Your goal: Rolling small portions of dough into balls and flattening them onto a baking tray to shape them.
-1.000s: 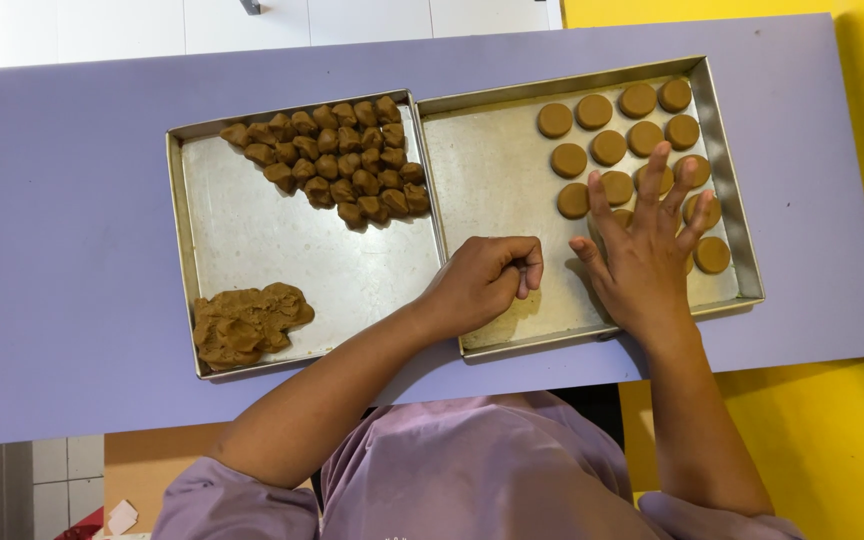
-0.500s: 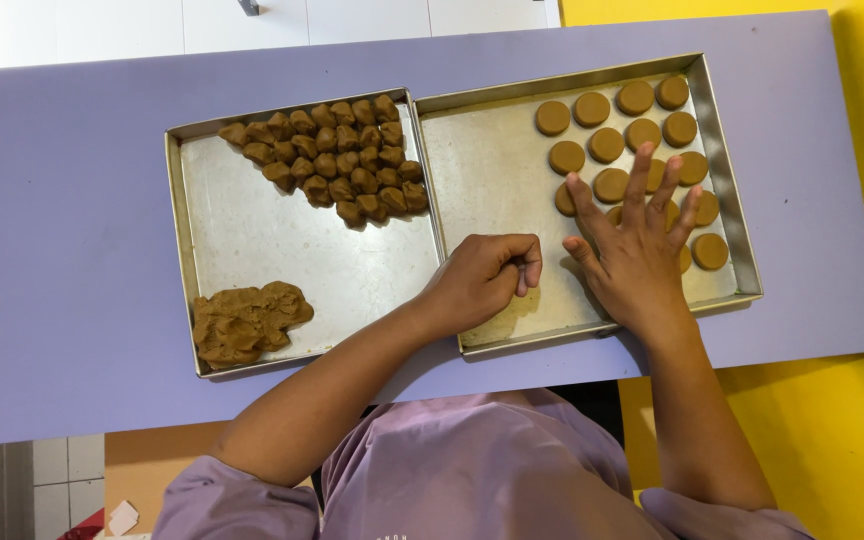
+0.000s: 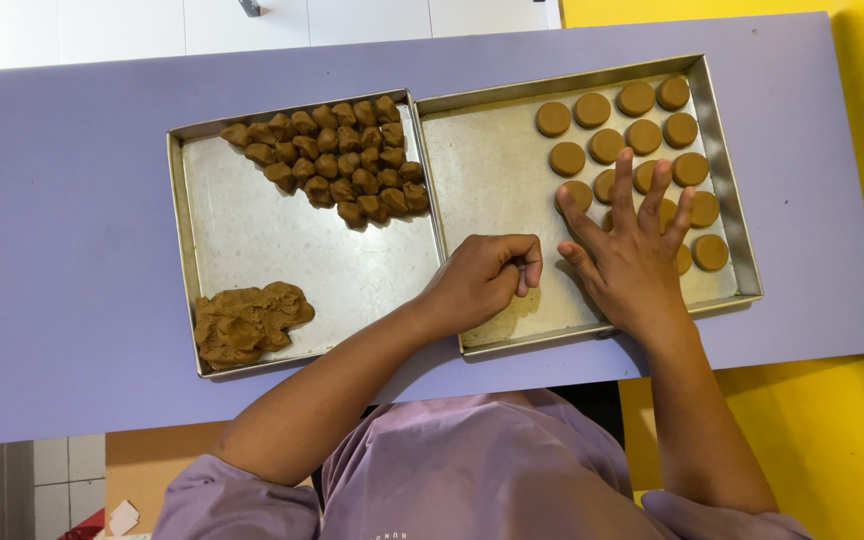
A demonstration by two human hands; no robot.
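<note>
From the head camera, the right hand (image 3: 632, 255) lay flat with its fingers spread wide, pressing on the round brown discs (image 3: 642, 135) in the right tray (image 3: 492, 160). The left hand (image 3: 482, 280) was curled nearly shut just beside it (I could not tell if it held a bit of dough). The left tray (image 3: 252, 240) kept the small dough lumps (image 3: 337, 155) and one big dough lump (image 3: 242, 320). I think pressing softly and evenly would keep the discs the same.

Lavender table (image 3: 72, 250) under even light, yellow floor (image 3: 852, 440) to the right, white tiles (image 3: 102, 30) beyond
</note>
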